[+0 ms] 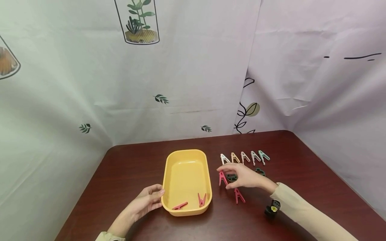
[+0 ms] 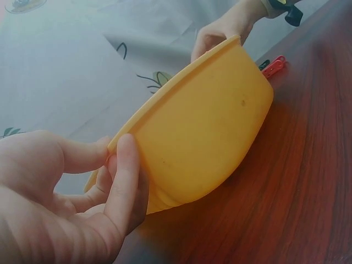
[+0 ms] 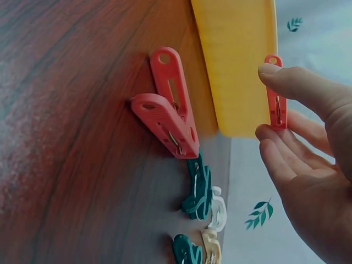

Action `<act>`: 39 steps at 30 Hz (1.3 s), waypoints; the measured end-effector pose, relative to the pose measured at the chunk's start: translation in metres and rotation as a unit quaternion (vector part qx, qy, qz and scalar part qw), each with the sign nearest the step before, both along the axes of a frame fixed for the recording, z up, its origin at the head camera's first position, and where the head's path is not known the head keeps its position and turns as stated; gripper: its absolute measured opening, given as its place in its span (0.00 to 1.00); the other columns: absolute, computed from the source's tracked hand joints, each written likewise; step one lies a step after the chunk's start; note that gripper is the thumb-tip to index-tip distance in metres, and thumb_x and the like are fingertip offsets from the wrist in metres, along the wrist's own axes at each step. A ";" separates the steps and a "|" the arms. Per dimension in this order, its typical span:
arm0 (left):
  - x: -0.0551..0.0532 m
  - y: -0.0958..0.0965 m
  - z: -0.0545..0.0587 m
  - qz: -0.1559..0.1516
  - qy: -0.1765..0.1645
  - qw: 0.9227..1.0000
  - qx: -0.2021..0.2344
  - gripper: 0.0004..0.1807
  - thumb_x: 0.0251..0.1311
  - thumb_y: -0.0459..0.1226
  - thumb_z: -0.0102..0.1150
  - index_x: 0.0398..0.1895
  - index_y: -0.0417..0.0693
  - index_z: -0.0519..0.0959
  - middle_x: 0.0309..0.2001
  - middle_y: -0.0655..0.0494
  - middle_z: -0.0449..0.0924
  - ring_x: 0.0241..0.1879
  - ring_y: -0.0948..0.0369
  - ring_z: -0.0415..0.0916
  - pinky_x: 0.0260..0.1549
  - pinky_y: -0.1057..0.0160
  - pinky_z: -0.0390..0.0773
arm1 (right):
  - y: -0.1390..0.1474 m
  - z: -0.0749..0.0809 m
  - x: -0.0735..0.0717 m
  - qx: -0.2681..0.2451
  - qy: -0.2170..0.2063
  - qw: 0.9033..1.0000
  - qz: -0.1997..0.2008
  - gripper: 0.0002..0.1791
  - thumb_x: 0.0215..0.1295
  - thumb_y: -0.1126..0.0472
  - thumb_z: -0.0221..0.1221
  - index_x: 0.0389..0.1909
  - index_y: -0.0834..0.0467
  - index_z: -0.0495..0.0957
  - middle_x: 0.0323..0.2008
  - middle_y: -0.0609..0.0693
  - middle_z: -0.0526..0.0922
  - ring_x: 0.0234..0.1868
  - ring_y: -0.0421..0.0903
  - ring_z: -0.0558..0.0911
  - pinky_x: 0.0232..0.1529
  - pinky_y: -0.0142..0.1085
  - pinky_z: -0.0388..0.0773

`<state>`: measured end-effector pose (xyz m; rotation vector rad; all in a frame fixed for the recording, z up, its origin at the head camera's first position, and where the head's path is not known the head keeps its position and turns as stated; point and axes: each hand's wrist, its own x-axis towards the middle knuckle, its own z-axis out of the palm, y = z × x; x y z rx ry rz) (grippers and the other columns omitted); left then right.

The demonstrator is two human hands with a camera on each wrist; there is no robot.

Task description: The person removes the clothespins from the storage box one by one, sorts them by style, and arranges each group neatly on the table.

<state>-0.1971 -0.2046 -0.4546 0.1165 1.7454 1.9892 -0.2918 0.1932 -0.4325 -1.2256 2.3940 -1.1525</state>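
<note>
My left hand point(image 1: 146, 201) pinches the left rim of a yellow basin point(image 1: 186, 213), thumb at the rim and fingers against the outer wall. Inside its near end lie two red clothespins, one at the left point(image 1: 180, 206) and one at the right point(image 1: 202, 199). To the right of the basin, my right hand point(image 1: 245, 175) holds another red clothespin point(image 3: 276, 104) between thumb and fingertips, raised off the table in the right wrist view. One more red clothespin point(image 1: 239, 196) sits on the table just nearer than that hand. Two dark green clothespins, one point(image 1: 231, 177) partly behind the hand, lie close by.
Beyond the right hand, several pale clothespins stand in a row, from a white one point(image 1: 224, 159) to a mint one point(image 1: 263, 157). The dark red-brown table point(image 1: 135, 167) meets a printed cloth backdrop point(image 1: 187, 83) behind and at the sides.
</note>
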 end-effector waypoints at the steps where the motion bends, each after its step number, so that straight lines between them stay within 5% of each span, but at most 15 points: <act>1: 0.000 0.000 0.000 0.000 -0.001 1.000 0.001 0.08 0.69 0.37 0.52 0.47 0.44 0.67 0.38 0.59 0.77 0.36 0.68 0.78 0.38 0.72 0.81 | 0.001 0.000 0.000 0.001 0.001 1.000 0.000 0.34 0.51 0.62 0.71 0.60 0.64 0.71 0.59 0.58 0.76 0.58 0.53 0.78 0.59 0.47 0.75; 31: -0.004 -0.001 -0.002 -0.007 0.001 1.000 0.000 0.07 0.69 0.36 0.51 0.46 0.46 0.68 0.37 0.60 0.78 0.36 0.69 0.78 0.37 0.72 0.81 | 0.039 -0.006 0.007 0.031 -0.007 0.999 -0.029 0.32 0.51 0.60 0.72 0.57 0.62 0.73 0.55 0.58 0.78 0.57 0.55 0.79 0.58 0.48 0.75; 39: -0.006 -0.003 -0.003 -0.012 0.002 1.000 -0.002 0.06 0.69 0.37 0.53 0.45 0.48 0.69 0.37 0.61 0.78 0.35 0.69 0.79 0.37 0.72 0.81 | 0.058 -0.004 0.012 0.043 -0.037 0.998 -0.018 0.31 0.51 0.65 0.71 0.57 0.65 0.72 0.56 0.63 0.77 0.58 0.55 0.79 0.57 0.48 0.75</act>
